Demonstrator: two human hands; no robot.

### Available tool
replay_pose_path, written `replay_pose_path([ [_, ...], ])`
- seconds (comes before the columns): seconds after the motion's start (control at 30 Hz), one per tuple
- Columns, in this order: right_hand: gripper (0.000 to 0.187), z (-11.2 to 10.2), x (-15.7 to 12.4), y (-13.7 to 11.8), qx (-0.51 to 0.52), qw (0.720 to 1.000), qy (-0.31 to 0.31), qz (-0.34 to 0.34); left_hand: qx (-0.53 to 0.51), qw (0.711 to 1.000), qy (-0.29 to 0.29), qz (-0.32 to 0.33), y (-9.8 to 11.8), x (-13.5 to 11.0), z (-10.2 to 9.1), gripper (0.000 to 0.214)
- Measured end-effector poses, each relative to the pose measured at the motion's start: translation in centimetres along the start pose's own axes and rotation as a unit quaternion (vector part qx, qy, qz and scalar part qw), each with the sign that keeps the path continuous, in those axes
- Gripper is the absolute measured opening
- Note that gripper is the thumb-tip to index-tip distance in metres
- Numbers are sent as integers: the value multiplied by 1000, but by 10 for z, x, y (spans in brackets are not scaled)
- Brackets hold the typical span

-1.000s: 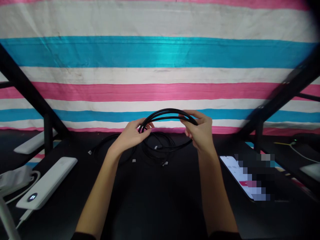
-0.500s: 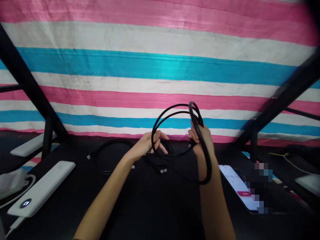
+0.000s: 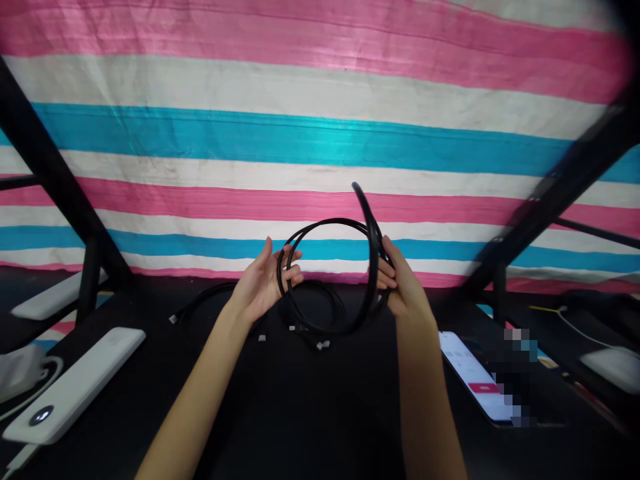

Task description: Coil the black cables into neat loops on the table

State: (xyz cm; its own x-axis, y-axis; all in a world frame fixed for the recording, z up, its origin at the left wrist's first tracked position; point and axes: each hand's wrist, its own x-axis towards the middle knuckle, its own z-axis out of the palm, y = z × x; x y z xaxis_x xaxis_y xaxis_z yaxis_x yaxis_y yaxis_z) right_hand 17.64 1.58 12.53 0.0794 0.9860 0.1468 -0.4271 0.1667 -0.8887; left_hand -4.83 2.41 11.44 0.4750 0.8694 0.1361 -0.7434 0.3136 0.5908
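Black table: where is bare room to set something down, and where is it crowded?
Bare: the near middle strip of table, bordered by white power bank and phone. Crowded: farther back, loose cables lie under the coil in the left hand and right hand.

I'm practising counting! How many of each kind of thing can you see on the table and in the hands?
Hands: 2 (left hand, right hand)
Black cable coil, held by both hands: 1
White power banks: 2 (near power bank, far power bank)
Phone: 1
Total: 6
Loose cables on the table are too tangled to count.
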Motion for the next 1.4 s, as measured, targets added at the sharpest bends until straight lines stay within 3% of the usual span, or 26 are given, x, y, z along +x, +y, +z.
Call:
replay_pose_path([
  [0.17,35,1,1,6,-14,1000,4,-18,6,1000,-7,14,-5,-3,5,24],
  [0.33,42,6,-1,14,-84,996,-31,-22,138,987,17,76,-8,-9,15,6],
  [0.47,62,11,-7,9,-51,997,-61,24,266,952,50,143,-10,-12,20,17],
  [0.6,76,13,-14,3,-46,993,-108,20,380,893,111,213,-12,-12,18,13],
  [0.77,81,3,-19,0,-20,984,-175,38,448,854,141,225,-12,-15,18,30],
  [0.9,59,-3,-23,-4,-16,981,-187,58,403,877,128,227,-9,-20,24,28],
  [1.03,49,0,-25,-6,-61,975,-195,90,328,905,127,241,-3,-21,25,13],
  [1.23,51,0,-24,-6,-93,966,-242,2,263,934,108,215,9,-21,20,16],
  [1.4,46,-15,-12,-3,-234,957,-169,-41,231,944,94,215,16,-23,19,18],
])
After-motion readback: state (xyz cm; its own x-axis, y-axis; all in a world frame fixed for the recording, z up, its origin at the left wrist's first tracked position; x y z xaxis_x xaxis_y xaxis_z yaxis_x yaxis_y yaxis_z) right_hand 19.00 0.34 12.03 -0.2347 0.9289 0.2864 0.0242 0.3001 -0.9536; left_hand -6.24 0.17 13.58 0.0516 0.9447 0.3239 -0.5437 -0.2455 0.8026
